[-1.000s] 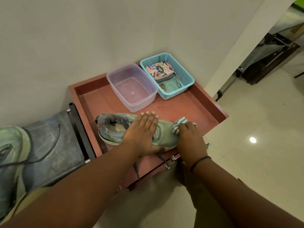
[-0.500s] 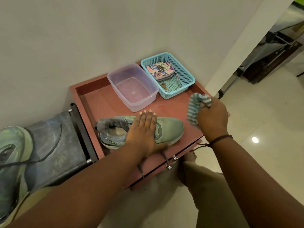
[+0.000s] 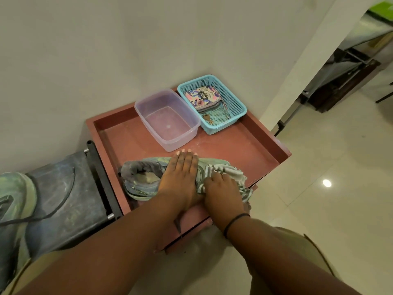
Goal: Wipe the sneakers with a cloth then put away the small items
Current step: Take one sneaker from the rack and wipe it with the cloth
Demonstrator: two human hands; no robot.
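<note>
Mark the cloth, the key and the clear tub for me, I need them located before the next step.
striped cloth (image 3: 231,170): head view, on the bunched fabric over the sneaker's toe.
key (image 3: 207,118): head view, on its body, on the blue basket's floor.
clear tub (image 3: 168,124): head view, on its bare bottom.

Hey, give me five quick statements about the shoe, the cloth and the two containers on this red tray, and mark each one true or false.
1. The left hand lies flat on the green sneaker. True.
2. The right hand presses a striped cloth on the sneaker's toe. True.
3. The clear plastic tub holds keys. False: it looks empty.
4. The floral pouch lies on the red tray. False: it is in the blue basket.
5. The tub stands left of the basket. True.
</note>
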